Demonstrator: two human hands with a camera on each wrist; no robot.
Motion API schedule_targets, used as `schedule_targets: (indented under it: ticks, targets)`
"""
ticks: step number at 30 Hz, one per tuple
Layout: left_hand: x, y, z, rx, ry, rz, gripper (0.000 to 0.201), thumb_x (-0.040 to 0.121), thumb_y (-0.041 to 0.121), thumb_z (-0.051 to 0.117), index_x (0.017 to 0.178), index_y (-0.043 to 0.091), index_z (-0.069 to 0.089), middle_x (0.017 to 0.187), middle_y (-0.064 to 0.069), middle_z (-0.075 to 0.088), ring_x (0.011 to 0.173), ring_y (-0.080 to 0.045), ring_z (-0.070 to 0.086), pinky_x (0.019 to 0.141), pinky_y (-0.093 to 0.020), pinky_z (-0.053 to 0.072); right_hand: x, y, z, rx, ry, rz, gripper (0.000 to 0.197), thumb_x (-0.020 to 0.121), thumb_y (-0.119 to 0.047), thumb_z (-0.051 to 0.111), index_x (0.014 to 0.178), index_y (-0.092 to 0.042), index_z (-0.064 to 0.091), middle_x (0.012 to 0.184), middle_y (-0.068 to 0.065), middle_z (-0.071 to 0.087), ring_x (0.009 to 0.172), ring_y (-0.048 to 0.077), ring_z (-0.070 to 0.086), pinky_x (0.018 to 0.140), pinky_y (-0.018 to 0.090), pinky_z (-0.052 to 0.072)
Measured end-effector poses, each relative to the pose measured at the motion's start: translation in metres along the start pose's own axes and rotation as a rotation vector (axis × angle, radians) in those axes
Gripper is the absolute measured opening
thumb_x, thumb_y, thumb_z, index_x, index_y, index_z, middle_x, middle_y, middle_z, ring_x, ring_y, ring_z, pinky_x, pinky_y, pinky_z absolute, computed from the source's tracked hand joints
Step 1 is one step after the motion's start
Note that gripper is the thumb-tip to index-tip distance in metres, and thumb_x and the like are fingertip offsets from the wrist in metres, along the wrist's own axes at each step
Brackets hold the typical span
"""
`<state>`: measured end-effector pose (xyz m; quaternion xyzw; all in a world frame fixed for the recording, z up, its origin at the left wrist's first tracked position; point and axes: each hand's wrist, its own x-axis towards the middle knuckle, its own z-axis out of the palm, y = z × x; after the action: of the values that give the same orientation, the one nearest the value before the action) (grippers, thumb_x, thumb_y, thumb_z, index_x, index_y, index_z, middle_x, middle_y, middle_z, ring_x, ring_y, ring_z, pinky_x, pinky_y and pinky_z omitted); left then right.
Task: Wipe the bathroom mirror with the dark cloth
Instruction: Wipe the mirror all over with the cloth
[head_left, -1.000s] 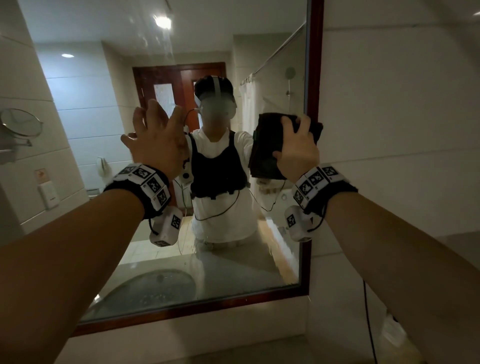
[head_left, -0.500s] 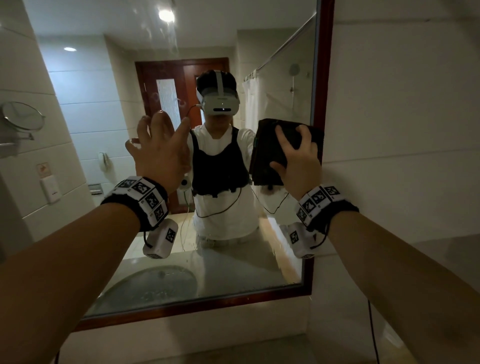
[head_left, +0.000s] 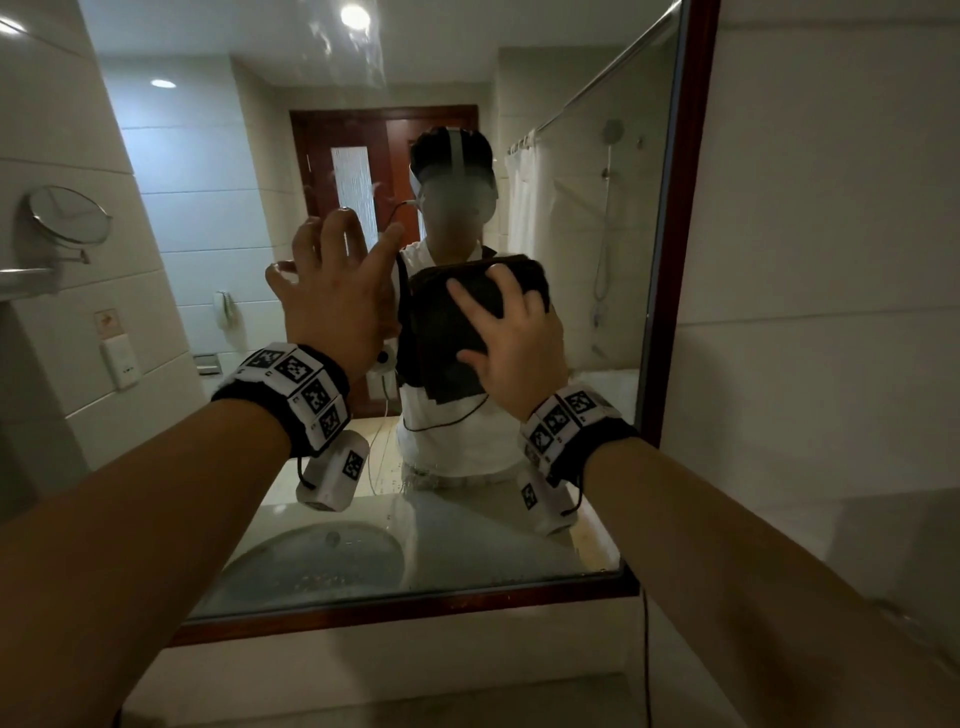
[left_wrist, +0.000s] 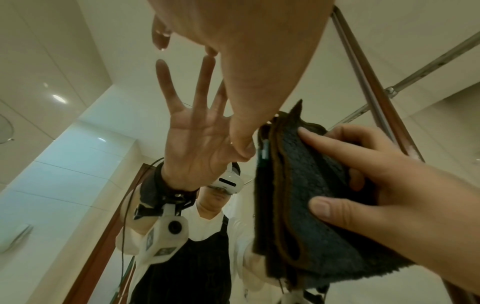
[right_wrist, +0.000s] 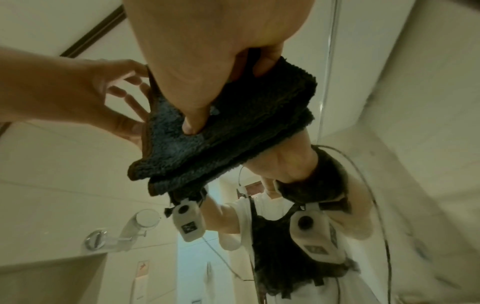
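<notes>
The left hand (head_left: 332, 306) was raised against the mirror (head_left: 218, 171), fingers spread and straight, grasping nothing. Just right of it, the right hand (head_left: 511, 343) pressed the folded cloth (head_left: 447, 332) flat to the glass with straight fingers. A second earlier the cloth sat nearer the mirror's right frame.

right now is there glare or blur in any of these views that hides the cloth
Head view: ceiling-light glare sits high on the mirror, clear of the cloth. Left wrist view: sharp, cloth pile visible. Right wrist view: the right edge smears, the wide lens bends the walls, but the cloth stays readable under the right hand.
</notes>
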<state>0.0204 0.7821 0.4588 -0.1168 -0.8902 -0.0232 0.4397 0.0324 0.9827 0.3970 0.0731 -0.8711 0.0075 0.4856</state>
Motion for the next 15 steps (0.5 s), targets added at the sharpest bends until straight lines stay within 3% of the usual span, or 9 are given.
schedule_targets:
  ticks: [4, 8, 11, 15]
  targets:
    - [-0.002, 0.002, -0.003, 0.017, -0.003, -0.006, 0.105, 0.067, 0.04, 0.085, 0.15, 0.039, 0.021, 0.155, -0.013, 0.017, 0.141, -0.042, 0.016, 0.098, -0.074, 0.031, -0.004, 0.054, -0.017, 0.012, -0.002, 0.135, 0.082, 0.082, -0.048, 0.07, 0.151, -0.038, 0.026, 0.15, 0.013, 0.026, 0.118, 0.035, 0.045, 0.093, 0.05, 0.05]
    - [-0.002, 0.004, 0.001, 0.01, -0.002, -0.018, 0.108, 0.065, 0.032, 0.087, 0.149, 0.039, 0.021, 0.155, -0.013, 0.016, 0.142, -0.042, 0.015, 0.096, -0.074, 0.032, -0.002, 0.102, -0.034, 0.021, 0.15, 0.211, 0.073, 0.086, -0.059, 0.061, 0.15, -0.033, 0.036, 0.145, 0.019, 0.036, 0.11, 0.035, 0.05, 0.079, 0.043, 0.056]
    - [-0.001, 0.005, 0.005, 0.005, -0.006, -0.025, 0.112, 0.062, 0.023, 0.088, 0.149, 0.04, 0.019, 0.156, -0.014, 0.014, 0.143, -0.043, 0.012, 0.097, -0.075, 0.031, 0.001, 0.105, -0.034, -0.008, 0.162, 0.2, 0.076, 0.083, -0.056, 0.067, 0.15, -0.033, 0.037, 0.144, 0.019, 0.037, 0.108, 0.034, 0.051, 0.074, 0.041, 0.057]
    - [0.0, 0.004, 0.008, 0.002, -0.01, -0.029, 0.112, 0.063, 0.021, 0.088, 0.148, 0.041, 0.018, 0.156, -0.013, 0.013, 0.143, -0.044, 0.01, 0.098, -0.075, 0.029, 0.024, 0.098, -0.046, 0.02, 0.1, 0.207, 0.08, 0.082, -0.046, 0.069, 0.151, -0.038, 0.03, 0.152, 0.015, 0.026, 0.119, 0.034, 0.042, 0.082, 0.042, 0.051]
